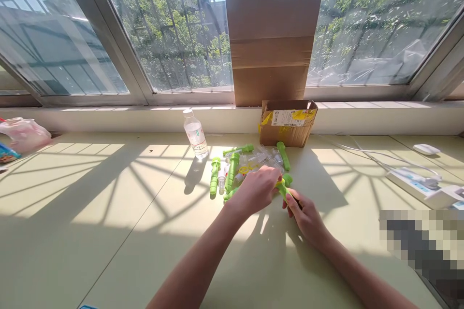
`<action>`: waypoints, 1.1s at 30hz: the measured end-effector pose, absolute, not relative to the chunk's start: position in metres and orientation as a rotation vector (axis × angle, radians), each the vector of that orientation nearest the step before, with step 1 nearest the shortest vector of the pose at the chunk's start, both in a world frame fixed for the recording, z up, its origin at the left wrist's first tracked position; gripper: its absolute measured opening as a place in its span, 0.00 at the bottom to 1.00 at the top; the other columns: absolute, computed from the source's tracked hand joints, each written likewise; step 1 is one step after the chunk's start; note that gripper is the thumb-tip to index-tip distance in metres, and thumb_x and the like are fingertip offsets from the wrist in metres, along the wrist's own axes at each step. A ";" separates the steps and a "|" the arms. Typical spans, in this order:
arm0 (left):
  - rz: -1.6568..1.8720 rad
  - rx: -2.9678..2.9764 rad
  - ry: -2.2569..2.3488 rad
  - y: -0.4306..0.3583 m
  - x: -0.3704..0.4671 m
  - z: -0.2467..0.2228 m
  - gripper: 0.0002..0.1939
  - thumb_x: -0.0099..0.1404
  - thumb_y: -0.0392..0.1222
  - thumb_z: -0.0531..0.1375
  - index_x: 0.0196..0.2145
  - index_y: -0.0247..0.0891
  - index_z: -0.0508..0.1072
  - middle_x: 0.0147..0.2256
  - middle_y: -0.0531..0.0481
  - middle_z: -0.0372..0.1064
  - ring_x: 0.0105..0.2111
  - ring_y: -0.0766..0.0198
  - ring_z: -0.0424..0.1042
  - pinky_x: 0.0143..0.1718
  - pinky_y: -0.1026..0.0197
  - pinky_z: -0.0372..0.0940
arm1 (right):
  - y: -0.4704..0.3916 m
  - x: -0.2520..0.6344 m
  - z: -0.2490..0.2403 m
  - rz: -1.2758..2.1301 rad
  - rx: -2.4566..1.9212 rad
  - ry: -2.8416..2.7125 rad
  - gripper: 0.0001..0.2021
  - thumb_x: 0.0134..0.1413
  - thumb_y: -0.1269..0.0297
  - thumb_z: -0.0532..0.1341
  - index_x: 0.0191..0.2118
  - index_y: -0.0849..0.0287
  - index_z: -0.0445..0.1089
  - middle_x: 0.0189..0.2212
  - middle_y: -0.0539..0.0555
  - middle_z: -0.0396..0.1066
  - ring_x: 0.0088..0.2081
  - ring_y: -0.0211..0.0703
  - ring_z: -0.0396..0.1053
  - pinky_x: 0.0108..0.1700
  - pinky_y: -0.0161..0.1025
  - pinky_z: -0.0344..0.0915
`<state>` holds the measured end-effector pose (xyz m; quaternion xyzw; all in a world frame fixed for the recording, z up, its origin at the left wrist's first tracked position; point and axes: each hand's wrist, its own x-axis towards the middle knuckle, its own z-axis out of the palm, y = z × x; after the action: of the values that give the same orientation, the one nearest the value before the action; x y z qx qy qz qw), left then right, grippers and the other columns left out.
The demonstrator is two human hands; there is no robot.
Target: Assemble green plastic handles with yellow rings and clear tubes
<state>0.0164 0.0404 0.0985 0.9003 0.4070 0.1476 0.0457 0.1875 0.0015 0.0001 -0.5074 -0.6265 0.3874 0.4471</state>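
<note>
My right hand (306, 213) is closed around the lower part of a green plastic tube (284, 190), which is tilted with its upper end away from me. At that upper end my left hand (259, 188) has its fingers curled at a small yellow part; whether it grips this or the tube is hidden. Just beyond my hands lies a loose group of similar green tubes (232, 172), clear plastic tubes (261, 155) and yellow rings (243, 169). Another green tube (283, 156) lies at the right of the group.
A bottle of clear liquid (195, 135) stands left of the pile. Behind it is an open cardboard box (286, 128), with a tall cardboard sheet (273, 34) against the window. On the right lie a white power strip (413, 186) and cables; a pink bag (25, 135) sits far left.
</note>
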 end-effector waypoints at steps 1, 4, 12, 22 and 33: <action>0.447 2.746 1.242 0.041 0.017 0.098 0.04 0.65 0.36 0.56 0.39 0.39 0.65 0.38 0.49 0.70 0.38 0.60 0.71 0.28 0.63 0.62 | 0.002 0.188 -0.001 0.977 -1.248 -1.546 0.20 0.62 0.47 0.49 0.28 0.57 0.63 0.16 0.44 0.53 0.19 0.35 0.53 0.22 0.35 0.50; 0.444 2.737 1.247 0.041 0.018 0.097 0.03 0.65 0.37 0.56 0.38 0.39 0.65 0.38 0.49 0.70 0.37 0.61 0.71 0.29 0.63 0.63 | 0.005 0.189 -0.004 1.032 -1.224 -1.483 0.17 0.60 0.47 0.54 0.32 0.57 0.63 0.18 0.44 0.57 0.17 0.33 0.53 0.21 0.34 0.50; 0.479 2.773 1.218 0.041 0.017 0.095 0.06 0.64 0.36 0.57 0.41 0.39 0.64 0.40 0.49 0.70 0.38 0.60 0.71 0.28 0.63 0.61 | 0.002 0.186 0.000 1.017 -1.238 -1.456 0.15 0.58 0.49 0.56 0.34 0.57 0.64 0.21 0.47 0.64 0.18 0.34 0.56 0.21 0.34 0.54; 0.450 2.740 1.231 0.041 0.017 0.097 0.04 0.65 0.38 0.57 0.39 0.39 0.66 0.39 0.49 0.70 0.39 0.59 0.72 0.31 0.62 0.64 | 0.004 0.188 0.000 1.107 -1.221 -1.458 0.16 0.61 0.48 0.52 0.34 0.57 0.64 0.18 0.44 0.59 0.15 0.33 0.52 0.19 0.34 0.49; 0.461 2.768 1.230 0.042 0.016 0.097 0.05 0.65 0.38 0.58 0.39 0.39 0.66 0.38 0.50 0.70 0.37 0.60 0.72 0.28 0.62 0.62 | 0.004 0.186 0.000 0.957 -1.249 -1.493 0.13 0.57 0.51 0.58 0.37 0.57 0.67 0.23 0.47 0.62 0.22 0.36 0.59 0.24 0.35 0.55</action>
<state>0.0160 0.0417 0.0971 0.9028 0.4011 0.1504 0.0387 0.1856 0.0036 -0.0002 -0.5092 -0.6086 0.3902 0.4670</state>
